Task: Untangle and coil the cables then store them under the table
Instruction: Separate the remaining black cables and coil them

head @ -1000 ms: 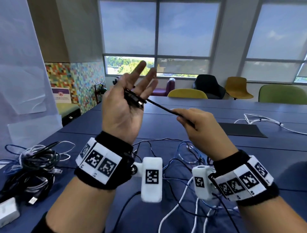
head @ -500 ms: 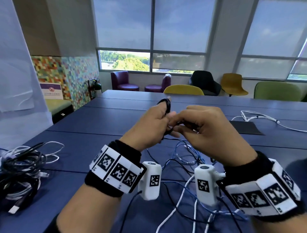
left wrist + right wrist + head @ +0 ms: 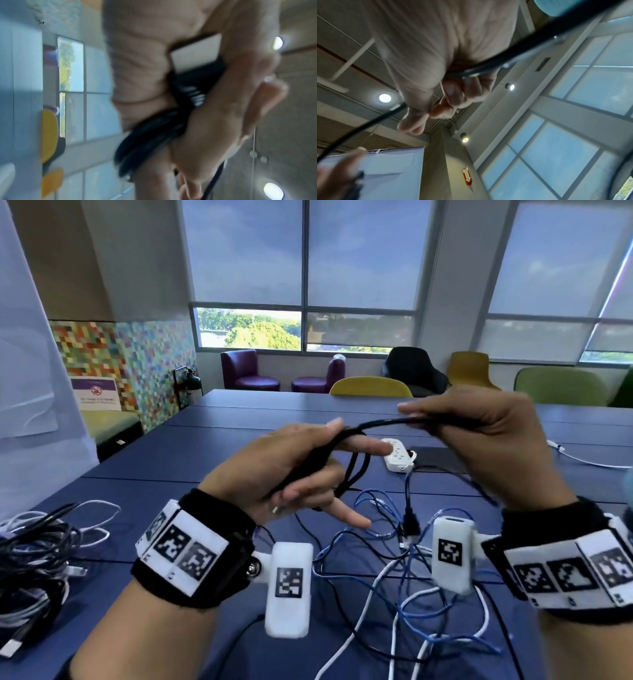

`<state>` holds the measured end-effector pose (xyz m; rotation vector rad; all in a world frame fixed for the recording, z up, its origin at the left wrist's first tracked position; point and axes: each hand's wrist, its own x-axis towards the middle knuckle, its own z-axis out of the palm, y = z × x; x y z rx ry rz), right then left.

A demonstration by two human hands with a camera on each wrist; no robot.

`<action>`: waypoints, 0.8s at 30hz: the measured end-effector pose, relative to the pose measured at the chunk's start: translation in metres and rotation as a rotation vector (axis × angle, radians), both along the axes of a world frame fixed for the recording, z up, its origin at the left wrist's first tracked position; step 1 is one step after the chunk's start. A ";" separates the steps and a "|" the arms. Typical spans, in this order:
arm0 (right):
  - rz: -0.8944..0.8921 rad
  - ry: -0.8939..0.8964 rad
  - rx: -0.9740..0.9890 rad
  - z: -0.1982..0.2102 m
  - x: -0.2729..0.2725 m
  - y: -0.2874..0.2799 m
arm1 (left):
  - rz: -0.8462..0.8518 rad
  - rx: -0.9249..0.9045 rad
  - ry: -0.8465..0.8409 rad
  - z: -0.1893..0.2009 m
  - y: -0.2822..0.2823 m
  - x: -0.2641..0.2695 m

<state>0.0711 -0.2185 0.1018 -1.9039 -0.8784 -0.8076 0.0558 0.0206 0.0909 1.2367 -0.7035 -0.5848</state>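
Head view is showing both hands raised above the blue table (image 3: pixel 178 460), working one black cable (image 3: pixel 383 422) between them. The left hand (image 3: pixel 291 470) is gripping a small bundle of black loops, thumb and curled fingers closing round it, with the index and little fingers sticking out straight; the loops are hanging just below the palm. From that bundle the cable is arching up and to the right into the right hand (image 3: pixel 479 440), which is pinching it between thumb and bent fingers. Left wrist view, blurred, is showing the coiled black strands (image 3: pixel 154 135) wedged between palm and fingers. Right wrist view is showing the cable (image 3: pixel 505 54) running across the palm under the curled fingers (image 3: pixel 457 94). On the table below the hands, a loose tangle of blue, white and black cables (image 3: pixel 411 577) is lying spread out. At the near left edge a bundled heap of cables (image 3: pixel 30 559) is sitting well apart from it. A white power strip (image 3: pixel 399 455) is lying farther back, beyond the hands.
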 end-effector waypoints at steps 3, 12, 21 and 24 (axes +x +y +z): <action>0.050 0.039 0.133 -0.001 0.002 0.004 | -0.208 -0.175 0.040 0.004 0.003 -0.004; -0.113 0.309 -0.017 -0.010 0.002 0.031 | 0.020 -0.706 0.102 0.016 0.002 -0.003; -0.192 0.375 -0.636 -0.010 -0.032 0.063 | 0.698 -0.639 -0.107 0.007 -0.006 0.013; -0.145 0.426 -0.608 -0.003 -0.045 0.065 | 0.770 -0.527 -0.149 0.001 -0.010 0.015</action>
